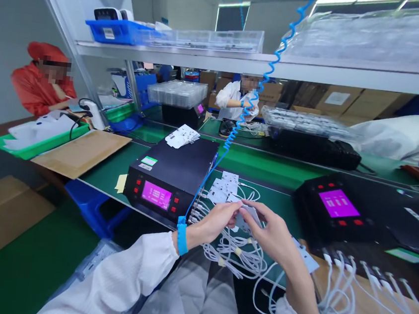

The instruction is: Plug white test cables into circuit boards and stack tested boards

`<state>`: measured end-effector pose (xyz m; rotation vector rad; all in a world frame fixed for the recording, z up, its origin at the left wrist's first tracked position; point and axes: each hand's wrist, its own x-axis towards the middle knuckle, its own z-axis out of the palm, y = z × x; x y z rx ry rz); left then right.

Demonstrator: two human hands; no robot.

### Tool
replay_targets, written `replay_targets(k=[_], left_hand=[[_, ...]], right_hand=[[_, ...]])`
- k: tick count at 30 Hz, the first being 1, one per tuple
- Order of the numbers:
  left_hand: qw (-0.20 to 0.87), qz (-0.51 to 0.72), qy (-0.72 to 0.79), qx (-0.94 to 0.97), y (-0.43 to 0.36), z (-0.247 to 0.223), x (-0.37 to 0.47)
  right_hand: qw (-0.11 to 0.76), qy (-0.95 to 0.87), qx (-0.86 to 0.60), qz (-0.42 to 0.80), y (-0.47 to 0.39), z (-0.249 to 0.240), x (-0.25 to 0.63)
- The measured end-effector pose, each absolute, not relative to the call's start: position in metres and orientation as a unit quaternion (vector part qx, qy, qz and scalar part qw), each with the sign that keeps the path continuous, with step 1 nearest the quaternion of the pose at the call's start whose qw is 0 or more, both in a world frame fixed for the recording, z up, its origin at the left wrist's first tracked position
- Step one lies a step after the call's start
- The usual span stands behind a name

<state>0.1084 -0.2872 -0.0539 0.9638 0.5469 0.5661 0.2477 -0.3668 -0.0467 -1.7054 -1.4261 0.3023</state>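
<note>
In front of me, my right hand (274, 234) is closed on the edge of a thin pale panel (250, 219). At that panel's left edge, my left hand (221, 220) is pinched shut; what lies between its fingertips is hidden. It wears a blue wrist strap (182, 235). Just behind the hands, several white panels (223, 186) with small dark marks lie overlapping on the green table (266, 185), with white cables attached. Bundles of white cable (237, 252) lie below the hands. Another pale panel (306, 257) shows partly behind my right forearm.
A black box with a pink screen (156, 195) stands left, with a stack of white panels (182, 136) on top. Another black box (339, 203) stands right, cables plugged in. A blue coiled cord (242, 113) hangs across the view. Co-workers sit beyond and at left.
</note>
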Motion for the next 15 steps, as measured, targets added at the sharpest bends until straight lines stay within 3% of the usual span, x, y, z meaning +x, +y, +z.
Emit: replay_targets(k=[7,11,15], left_hand=[[0.769,0.270,0.287,0.503,-0.295,-0.059,0.111],[0.732,0.216,0.289,0.578,-0.304,-0.068,0.112],[0.659,0.232,0.253,0.669,-0.309,-0.075,0.116]], right_hand=[[0.491,-0.515,-0.680,0.178,-0.366,-0.060,0.245],[0.617,-0.382,-0.673,0.143,-0.364,-0.061,0.242],[0.762,-0.253,-0.568,0.182,-0.361,-0.058,0.232]])
